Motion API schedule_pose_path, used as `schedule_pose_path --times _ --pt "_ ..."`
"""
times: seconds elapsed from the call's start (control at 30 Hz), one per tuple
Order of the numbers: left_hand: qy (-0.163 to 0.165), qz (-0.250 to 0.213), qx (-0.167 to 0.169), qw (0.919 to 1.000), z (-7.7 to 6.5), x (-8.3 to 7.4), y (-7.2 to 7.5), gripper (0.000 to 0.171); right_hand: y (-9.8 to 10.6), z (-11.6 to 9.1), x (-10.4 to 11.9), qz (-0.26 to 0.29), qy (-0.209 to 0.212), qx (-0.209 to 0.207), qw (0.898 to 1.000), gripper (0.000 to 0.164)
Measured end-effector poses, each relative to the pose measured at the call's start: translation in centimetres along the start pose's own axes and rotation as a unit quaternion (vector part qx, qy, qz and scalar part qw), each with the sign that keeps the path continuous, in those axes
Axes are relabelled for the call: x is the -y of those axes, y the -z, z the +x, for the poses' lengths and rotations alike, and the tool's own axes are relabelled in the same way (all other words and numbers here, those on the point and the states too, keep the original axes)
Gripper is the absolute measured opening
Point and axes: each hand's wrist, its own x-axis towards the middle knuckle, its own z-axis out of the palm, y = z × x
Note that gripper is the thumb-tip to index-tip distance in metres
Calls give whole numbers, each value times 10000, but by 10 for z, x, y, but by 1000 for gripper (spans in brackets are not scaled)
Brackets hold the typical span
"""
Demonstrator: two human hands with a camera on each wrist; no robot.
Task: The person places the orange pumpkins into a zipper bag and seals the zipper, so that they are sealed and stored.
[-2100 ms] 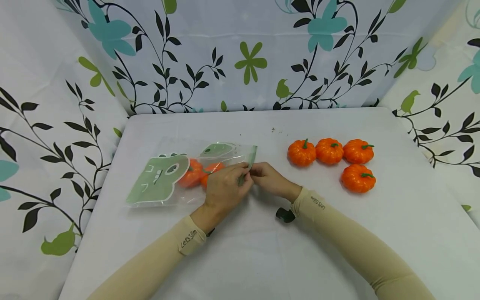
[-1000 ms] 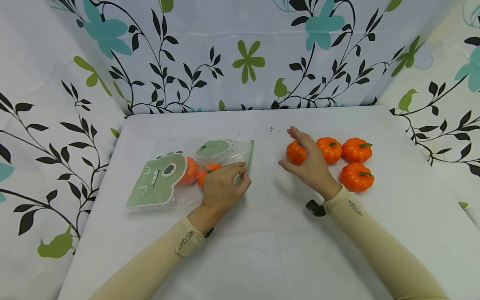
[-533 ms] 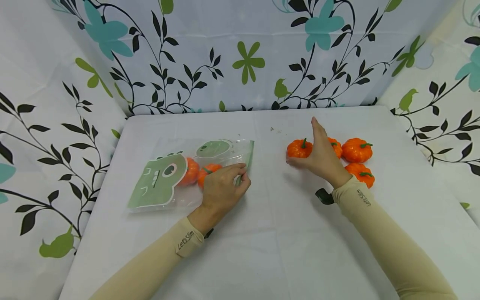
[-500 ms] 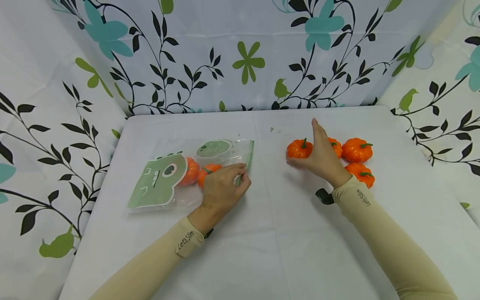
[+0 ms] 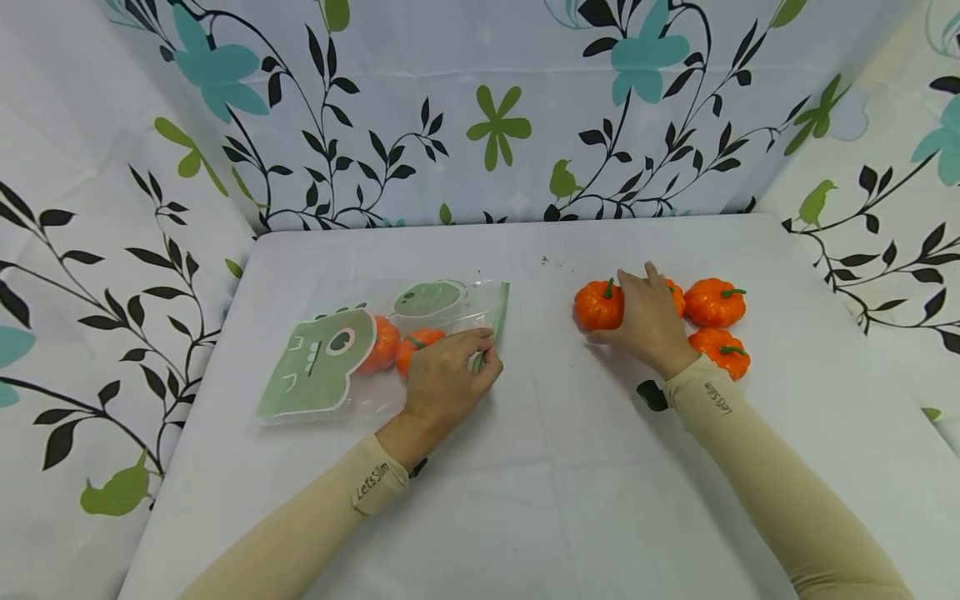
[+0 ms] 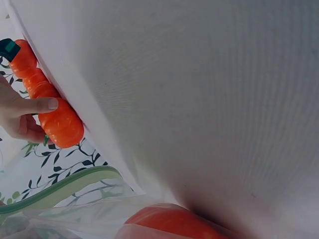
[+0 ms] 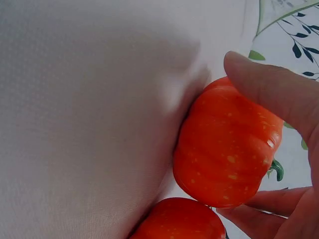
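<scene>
My left hand (image 5: 448, 375) pinches the green-edged mouth of a clear zip bag (image 5: 311, 371) printed with a green cartoon animal. Inside the bag lie two small orange toy pumpkins, one (image 5: 382, 343) behind the print's edge and another (image 5: 420, 338) near my knuckles. To the right, my right hand (image 5: 651, 323) grips the leftmost loose toy pumpkin (image 5: 597, 306), which rests on the table. In the right wrist view the thumb presses this pumpkin's (image 7: 227, 144) near side, with fingers beyond its green stem. The left wrist view shows the same grip from the side.
More loose pumpkins sit close by: one (image 5: 676, 296) partly hidden behind my right hand, one (image 5: 715, 302) farther right, and one (image 5: 723, 353) nearer my sleeve. A white cloth covers the table (image 5: 525, 483). Patterned curtains (image 5: 495, 50) stand behind and at both sides.
My right hand has left the bag's mouth, moved right to the loose pumpkins, and drawn its spread fingers in around the leftmost one. The left hand has kept its pinch on the bag.
</scene>
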Motion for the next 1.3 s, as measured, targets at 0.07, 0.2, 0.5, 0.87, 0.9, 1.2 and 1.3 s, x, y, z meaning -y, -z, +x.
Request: schedule_pose_path --times 0.07,0.2,0.5,0.87,0.9,1.2,1.3 --pt "0 -3 -20 10000 0 0 0 13 -2 0 -1 -267 142 -101 9995 102" --pt "-20 -7 -78 10000 -1 1 0 12 -7 -2 -4 -657 376 -326 9966 93" --pt "6 -15 -62 10000 -1 0 -1 12 -8 -9 8 -676 669 -393 9947 90" --pt "143 55 105 9998 -2 0 -2 12 -8 -22 42 1134 700 420 9902 90" --pt "139 58 101 9998 -2 1 -2 12 -10 -23 46 1339 712 508 9871 90" --pt "50 48 54 10000 -1 2 0 14 -29 -23 76 2552 787 1004 9584 92" --pt "-54 35 24 10000 0 2 0 16 -33 -22 84 2693 891 1059 9531 90"
